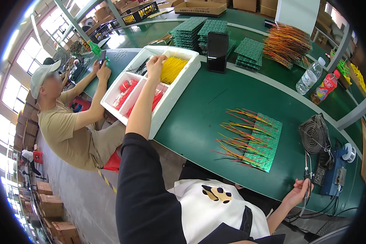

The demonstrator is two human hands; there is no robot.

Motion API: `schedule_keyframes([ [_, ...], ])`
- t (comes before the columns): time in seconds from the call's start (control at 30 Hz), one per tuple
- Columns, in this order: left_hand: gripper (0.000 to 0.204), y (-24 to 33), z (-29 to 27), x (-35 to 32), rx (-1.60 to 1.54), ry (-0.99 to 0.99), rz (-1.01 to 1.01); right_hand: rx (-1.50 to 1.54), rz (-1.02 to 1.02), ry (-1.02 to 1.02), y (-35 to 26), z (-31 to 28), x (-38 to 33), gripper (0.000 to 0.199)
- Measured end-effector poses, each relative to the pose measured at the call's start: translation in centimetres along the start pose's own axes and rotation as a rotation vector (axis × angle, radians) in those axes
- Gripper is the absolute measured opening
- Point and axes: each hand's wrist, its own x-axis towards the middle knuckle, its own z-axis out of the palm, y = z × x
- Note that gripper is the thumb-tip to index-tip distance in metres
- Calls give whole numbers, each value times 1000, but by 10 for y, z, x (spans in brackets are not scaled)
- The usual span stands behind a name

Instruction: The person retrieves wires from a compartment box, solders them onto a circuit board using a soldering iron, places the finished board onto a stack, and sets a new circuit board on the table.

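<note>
My left hand (154,67) is over the white foam box (155,129), thumb and fingers pinched together. What it grips, if anything, is too thin to make out. Yellow wires (174,70) fill the compartment beside it; red wires (125,90) and black wires (142,67) lie in others. At the bench's right front edge, my right hand (297,192) is closed around a soldering iron (307,175) with a cable. Between my hands lies a green circuit board panel (268,142), with rows of red, yellow and black wires (242,140) sticking out to its left.
A blue soldering station (333,173), solder spool (348,153) and small fan (314,132) stand at right. Behind are a phone (217,53), stacked boards (249,53), a wire bundle (286,42) and two bottles (310,76). A person (65,118) sits at left holding a phone.
</note>
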Motion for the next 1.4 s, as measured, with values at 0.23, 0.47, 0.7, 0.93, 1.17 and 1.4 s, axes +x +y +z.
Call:
schedule_keyframes([
  [0.23,15,-3,0,4,-17,-24,0,-8,-6,-14,-1,0,-1,8],
  [0.47,24,5,8,-4,925,-265,338,-29,-9,-2,-4,8,-3,13],
  [0.7,23,44,15,-25,1069,-548,264,-47,-13,21,-7,12,-4,13],
  [0.93,15,16,21,-20,1160,-203,473,-49,-15,9,-6,12,-4,13],
  [1.17,17,6,17,-13,1169,-219,507,-58,-27,7,-8,13,-5,14],
  [1.4,18,1,21,-10,1168,-168,470,-86,-31,-2,-7,11,-5,13],
])
